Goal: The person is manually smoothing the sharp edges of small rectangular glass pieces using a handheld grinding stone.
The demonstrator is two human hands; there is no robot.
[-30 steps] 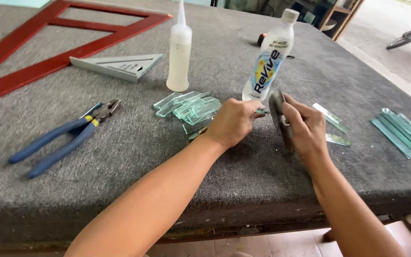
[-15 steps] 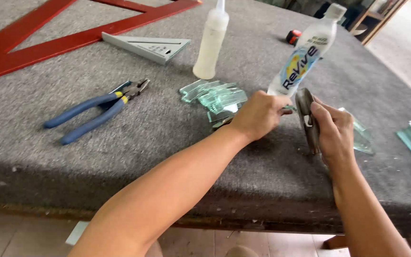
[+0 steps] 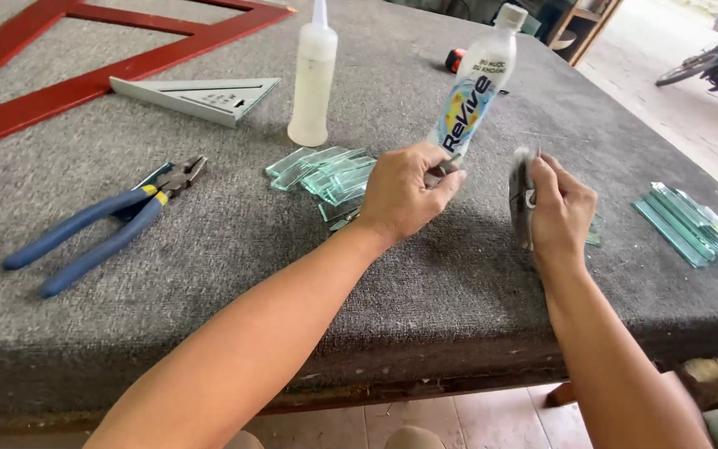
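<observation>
Head view: both hands raised just above the tabletop, near its front edge.
Left hand: fingers curled shut on a small dark piece, mostly hidden; tilted drink bottle behind it.
Right hand: fingers pinching a flat grey strip, upright.
Change: hands were nearly touching a second ago; now apart, so the two pieces look separated.
Nearby: glass offcuts beside left hand, glass strips right.
Farther: blue pliers, white squeeze bottle, grey square.
</observation>
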